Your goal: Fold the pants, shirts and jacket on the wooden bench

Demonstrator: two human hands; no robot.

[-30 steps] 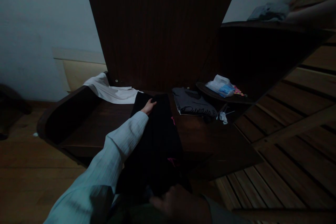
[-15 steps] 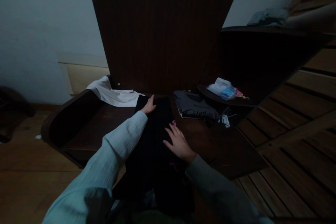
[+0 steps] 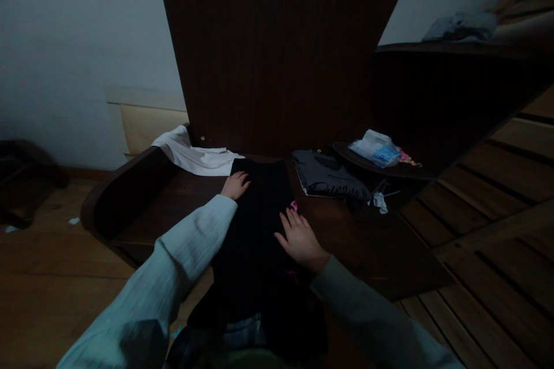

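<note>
A black garment with small pink marks along its right side lies lengthwise over the dark wooden surface, its near end hanging toward my body. Its exact kind is too dark to make out. My left hand rests flat on its far left edge, fingers stretched out. On its right side, beside a pink mark, my right hand lies with fingers spread. Neither hand grips the cloth. A white cloth is draped at the back left, touching the garment's far end. To the right sits a folded grey garment with dark lettering.
The dark wooden bench has a curved arm on the left and a tall panel behind. A small shelf at right bears a plastic tissue pack. Crumpled white paper lies below it. Wooden slats stand at far right.
My left hand has slid nearer along the garment's left edge, its fingers now flatter. The right hand stays at about the same spot on the cloth. The whole view has shifted slightly.
</note>
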